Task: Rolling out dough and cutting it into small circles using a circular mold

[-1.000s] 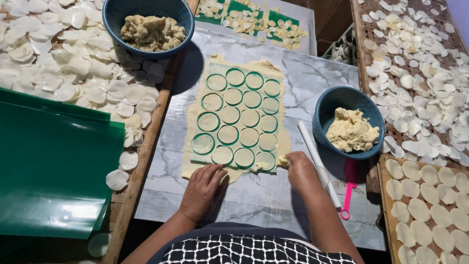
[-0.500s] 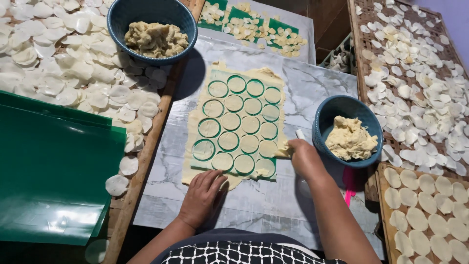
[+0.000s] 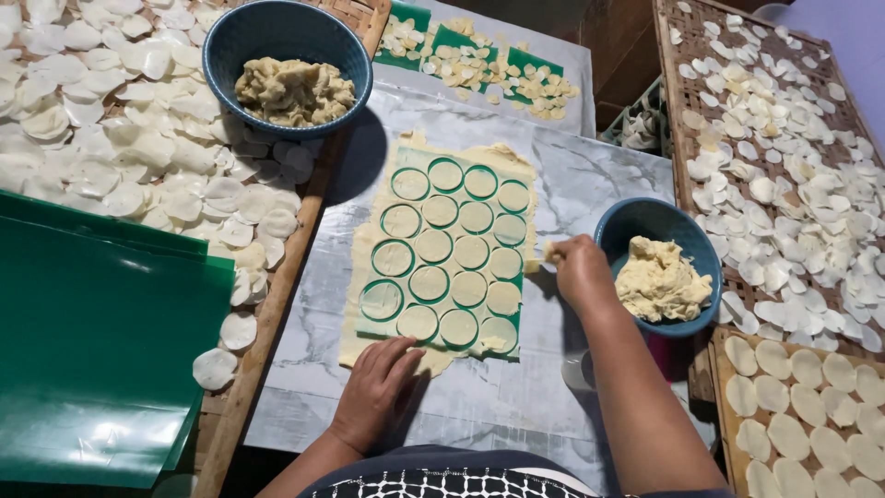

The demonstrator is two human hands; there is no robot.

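So the right hand [image 3: 579,269] fingers pinch a dough scrap [image 3: 550,250] at the dough sheet [image 3: 442,254] edge; left hand [image 3: 376,390] lies flat, holding nothing, at its bottom edge.

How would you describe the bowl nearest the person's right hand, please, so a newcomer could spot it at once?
Start at the marbled work slab in the middle, where a green sheet with dough rounds lies. At the slab's right edge, just beyond the right hand, sits the smaller blue bowl of pale dough. The other blue bowl is larger and sits at the slab's far left corner.
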